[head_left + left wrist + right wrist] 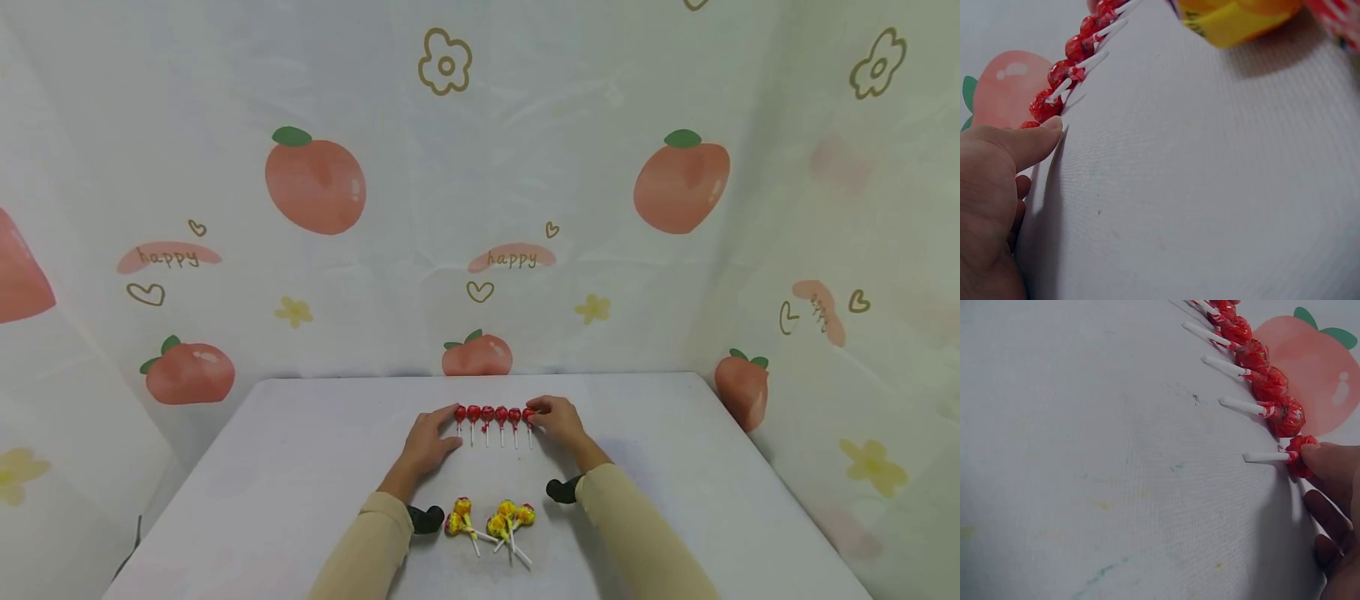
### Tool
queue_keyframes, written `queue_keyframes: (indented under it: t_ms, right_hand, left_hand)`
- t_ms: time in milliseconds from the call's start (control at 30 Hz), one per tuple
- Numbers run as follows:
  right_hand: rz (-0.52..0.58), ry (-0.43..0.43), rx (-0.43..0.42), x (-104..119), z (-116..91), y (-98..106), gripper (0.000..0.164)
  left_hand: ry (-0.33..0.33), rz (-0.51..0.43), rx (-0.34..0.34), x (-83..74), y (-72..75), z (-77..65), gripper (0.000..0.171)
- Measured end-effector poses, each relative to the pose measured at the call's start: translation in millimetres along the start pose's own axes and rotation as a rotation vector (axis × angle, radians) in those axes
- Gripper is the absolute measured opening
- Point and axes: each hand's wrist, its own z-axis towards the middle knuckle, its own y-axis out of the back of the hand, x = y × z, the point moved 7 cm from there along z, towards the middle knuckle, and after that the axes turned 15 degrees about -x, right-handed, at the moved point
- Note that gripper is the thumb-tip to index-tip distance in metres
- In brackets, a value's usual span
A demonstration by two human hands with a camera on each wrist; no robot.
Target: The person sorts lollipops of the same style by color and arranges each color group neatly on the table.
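Note:
Several red-wrapped lollipops (pixel 487 414) lie side by side in a row on the white table, their sticks toward me. At the row's left end is my left hand (pixel 427 440), index fingertip at the leftmost lollipop (pixel 1030 124) and thumb spread near its stick. In the left wrist view that thumb partly hides the candy. My right hand (pixel 557 419) pinches the head of the rightmost lollipop (pixel 1299 456) between thumb and fingers, its white stick showing free. A small gap separates this candy from its neighbour (pixel 1287 417) in the right wrist view.
Closer to me, between the forearms, lie several yellow-wrapped lollipops (pixel 507 508) in two loose clusters with crossing sticks. Black wrist straps (pixel 426 519) show at both cuffs. A fruit-printed curtain (pixel 480 167) hangs behind the table (pixel 300 467) and along its sides.

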Motion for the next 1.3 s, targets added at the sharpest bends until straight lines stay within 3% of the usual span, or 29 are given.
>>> queue_keyframes:
  t_ms: [567, 933, 1300]
  right_hand:
    - [0.02, -0.013, -0.025, -2.6, -1.0, -3.1, 0.023]
    - [0.034, -0.058, -0.038, -3.6, -4.0, -1.1, 0.026]
    - [0.09, -0.12, -0.064, -8.3, -8.1, 4.2, 0.029]
  left_hand:
    - [-0.023, -0.017, -0.014, -2.7, 1.9, -0.9, 0.059]
    - [0.004, -0.016, -0.016, -1.7, 0.9, -1.9, 0.06]
    - [-0.01, -0.031, -0.01, -1.2, 2.0, -0.7, 0.059]
